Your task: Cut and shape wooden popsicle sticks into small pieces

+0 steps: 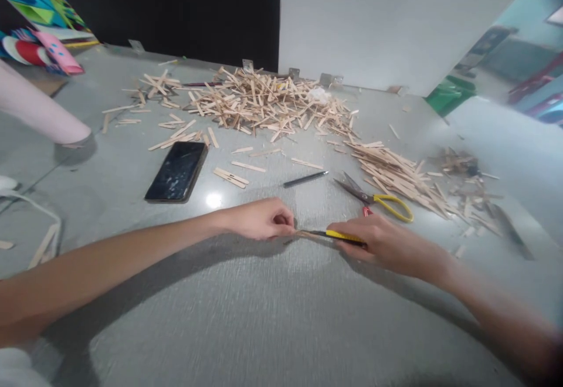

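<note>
My left hand [263, 219] is closed in a pinch on the end of a thin wooden stick [304, 233] lying on the grey table [272, 316]. My right hand [382, 243] is closed around a yellow-and-black utility knife [341, 236] whose tip meets the stick. The two hands sit close together near the middle of the table, the stick between them.
A black phone [177, 171], a dark pen [305, 178] and yellow-handled scissors [378, 198] lie just beyond my hands. A large heap of wooden sticks [268, 102] is at the back, another pile [396, 173] to the right. Another person's pink sleeve [39, 114] rests at the left.
</note>
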`<move>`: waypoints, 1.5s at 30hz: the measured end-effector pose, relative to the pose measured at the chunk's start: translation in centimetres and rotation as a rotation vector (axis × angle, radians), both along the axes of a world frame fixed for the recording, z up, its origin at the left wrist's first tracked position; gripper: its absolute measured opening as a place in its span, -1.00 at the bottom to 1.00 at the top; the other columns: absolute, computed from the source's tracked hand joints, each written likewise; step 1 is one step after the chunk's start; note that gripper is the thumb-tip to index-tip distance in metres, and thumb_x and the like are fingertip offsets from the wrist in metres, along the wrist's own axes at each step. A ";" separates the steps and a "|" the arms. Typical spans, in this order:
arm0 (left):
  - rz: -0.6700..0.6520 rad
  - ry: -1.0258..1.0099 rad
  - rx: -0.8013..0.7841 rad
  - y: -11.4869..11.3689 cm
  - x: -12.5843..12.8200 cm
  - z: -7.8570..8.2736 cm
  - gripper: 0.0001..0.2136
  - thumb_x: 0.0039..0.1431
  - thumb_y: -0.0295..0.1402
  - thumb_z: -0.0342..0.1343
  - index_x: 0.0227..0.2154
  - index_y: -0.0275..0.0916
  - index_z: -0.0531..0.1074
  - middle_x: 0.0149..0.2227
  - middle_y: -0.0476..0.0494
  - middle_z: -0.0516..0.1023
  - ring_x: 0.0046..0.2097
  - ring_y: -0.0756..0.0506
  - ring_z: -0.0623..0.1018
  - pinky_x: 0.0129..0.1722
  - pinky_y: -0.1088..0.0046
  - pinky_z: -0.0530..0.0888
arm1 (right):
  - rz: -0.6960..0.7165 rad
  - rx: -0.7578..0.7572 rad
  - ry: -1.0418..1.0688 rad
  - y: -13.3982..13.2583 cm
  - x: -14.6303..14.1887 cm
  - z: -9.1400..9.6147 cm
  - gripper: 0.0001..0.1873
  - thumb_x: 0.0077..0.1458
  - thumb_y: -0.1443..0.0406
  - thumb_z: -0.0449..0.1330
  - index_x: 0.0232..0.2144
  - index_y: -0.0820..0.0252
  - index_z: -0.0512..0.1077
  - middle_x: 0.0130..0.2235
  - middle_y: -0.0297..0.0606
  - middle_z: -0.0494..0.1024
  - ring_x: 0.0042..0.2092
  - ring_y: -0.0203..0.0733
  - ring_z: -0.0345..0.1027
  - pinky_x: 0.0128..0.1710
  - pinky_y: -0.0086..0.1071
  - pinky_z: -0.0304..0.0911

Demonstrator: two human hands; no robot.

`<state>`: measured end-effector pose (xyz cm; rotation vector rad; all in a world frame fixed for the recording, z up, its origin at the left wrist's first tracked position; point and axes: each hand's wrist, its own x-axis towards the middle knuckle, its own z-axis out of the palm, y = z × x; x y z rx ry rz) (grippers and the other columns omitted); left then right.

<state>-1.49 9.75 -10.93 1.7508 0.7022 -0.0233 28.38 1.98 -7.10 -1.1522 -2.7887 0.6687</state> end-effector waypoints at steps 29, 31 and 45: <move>-0.081 -0.027 0.202 -0.3 0.1 -0.1 -0.76 0.32 -0.25 0.16 -0.43 -0.25 0.50 -0.51 0.01 0.41 -0.44 -0.01 0.32 -0.44 0.49 0.18 | 0.041 0.372 -0.612 -2.0 -3.4 0.1 -0.86 0.47 0.39 0.14 -0.17 0.23 0.50 -0.44 -0.16 0.67 -0.46 0.02 0.57 -0.39 -0.24 0.19; -0.090 -0.031 0.217 -0.3 0.1 -0.3 -0.76 0.33 -0.24 0.15 -0.42 -0.26 0.51 -0.50 0.01 0.42 -0.44 -0.02 0.33 -0.44 0.49 0.17 | 0.062 0.403 -0.627 -1.6 -3.2 0.0 -0.85 0.44 0.46 0.14 -0.17 0.23 0.50 -0.41 -0.17 0.68 -0.45 -0.01 0.58 -0.44 -0.26 0.11; -0.102 -0.077 0.270 -0.4 0.1 -0.8 -0.72 0.36 -0.20 0.13 -0.42 -0.26 0.48 -0.52 0.02 0.38 -0.46 0.00 0.30 -0.45 0.49 0.17 | 0.063 0.478 -0.588 -1.6 -3.3 -0.6 -0.81 0.47 0.41 0.11 -0.18 0.21 0.51 -0.43 -0.22 0.66 -0.50 -0.13 0.48 -0.52 -0.24 -0.10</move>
